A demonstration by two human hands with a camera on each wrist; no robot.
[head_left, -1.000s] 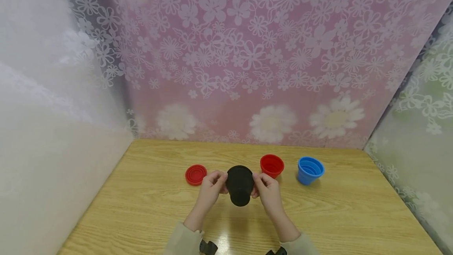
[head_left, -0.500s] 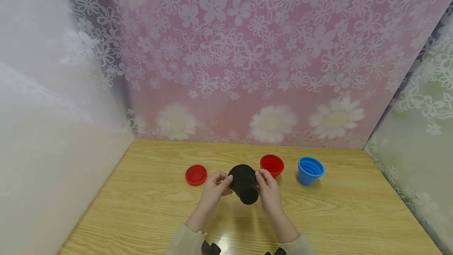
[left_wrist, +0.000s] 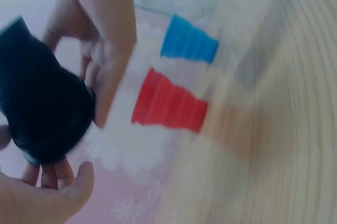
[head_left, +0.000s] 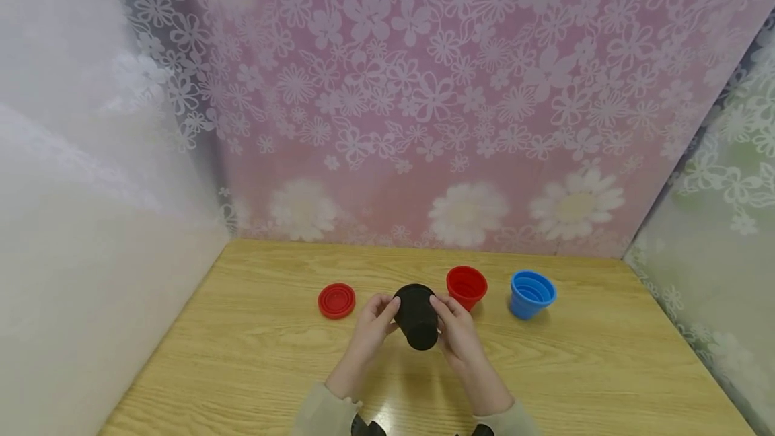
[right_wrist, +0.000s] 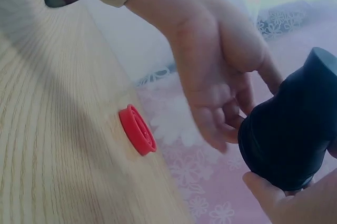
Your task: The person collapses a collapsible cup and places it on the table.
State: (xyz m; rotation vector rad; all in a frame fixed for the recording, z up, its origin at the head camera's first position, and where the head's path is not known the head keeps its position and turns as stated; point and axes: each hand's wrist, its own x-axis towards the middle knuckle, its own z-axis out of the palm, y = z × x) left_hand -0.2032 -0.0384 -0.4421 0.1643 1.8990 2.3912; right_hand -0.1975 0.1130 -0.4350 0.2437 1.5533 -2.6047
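Observation:
Both hands hold a black collapsible cup (head_left: 416, 315) above the table, tilted so its narrow base points toward the person and its wide rim faces away. My left hand (head_left: 369, 328) pinches the rim at its left side, thumb on the near face. At the opposite side my right hand (head_left: 461, 336) holds the cup with its thumb on the black wall and its fingers behind. In the left wrist view the cup (left_wrist: 50, 103) shows a stepped wall. The right wrist view shows the right fingers (right_wrist: 218, 124) curled at the rim. The cup's inside is hidden.
A flat, collapsed red cup (head_left: 336, 301) lies to the left. Just behind the right hand stands an expanded red cup (head_left: 466, 282), partly covered. An expanded blue cup (head_left: 532, 293) stands farther right. The wooden table (head_left: 254, 355) meets a flowered backdrop (head_left: 387, 207) and side walls.
The black cup's base swung to the right, then back slightly left. My right thumb has moved from the rim's side onto the cup's near face. The other cups stay put.

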